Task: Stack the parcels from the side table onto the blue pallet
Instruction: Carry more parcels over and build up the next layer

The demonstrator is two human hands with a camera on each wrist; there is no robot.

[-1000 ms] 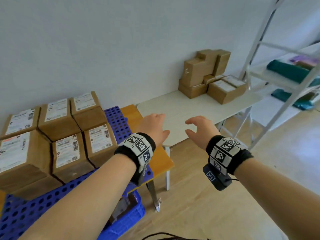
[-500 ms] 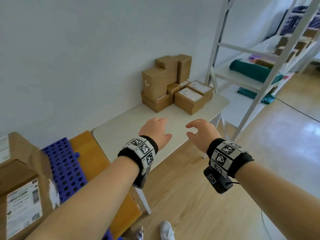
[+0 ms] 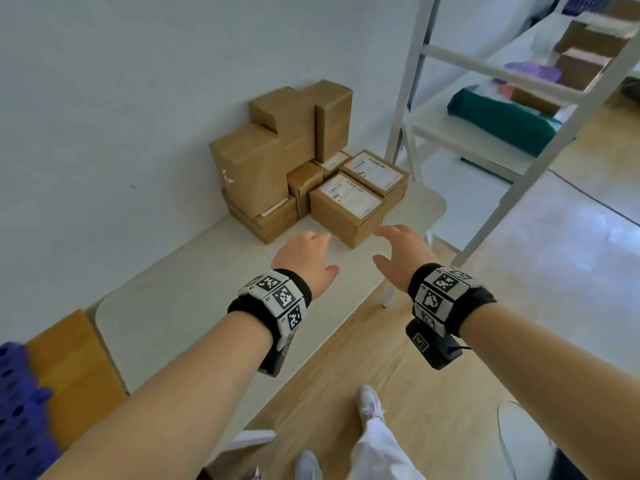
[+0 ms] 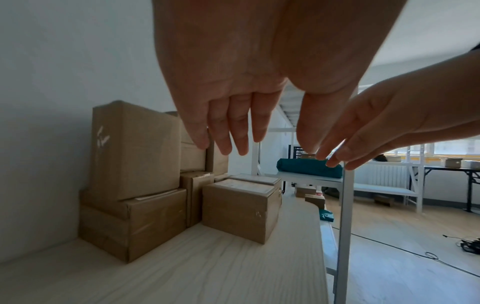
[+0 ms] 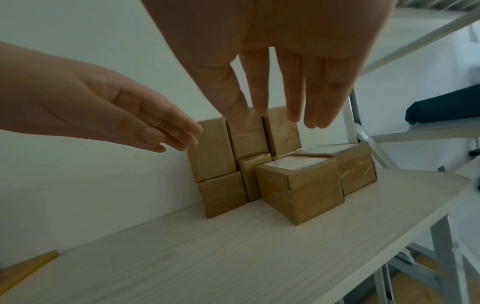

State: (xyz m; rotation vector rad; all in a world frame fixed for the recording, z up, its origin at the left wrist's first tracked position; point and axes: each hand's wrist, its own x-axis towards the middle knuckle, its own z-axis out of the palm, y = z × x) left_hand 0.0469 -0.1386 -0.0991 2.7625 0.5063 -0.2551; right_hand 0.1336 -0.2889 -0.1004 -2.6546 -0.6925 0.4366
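Several brown cardboard parcels stand bunched at the far end of the white side table against the wall. The nearest parcel has a white label on top. Behind it on the left a tall parcel sits on a lower one. My left hand and right hand reach side by side over the table, just short of the nearest parcel. Both have straight, spread fingers and hold nothing. A corner of the blue pallet shows at the lower left.
A white metal shelf rack stands right of the table, holding a teal bundle and more boxes. An orange-brown tabletop lies under the pallet. My white shoes stand on the wooden floor beside the table.
The view has swung right and closer to the side table. Both hands have moved forward toward the parcel pile, still holding nothing. The stacked parcels on the pallet have left the view.
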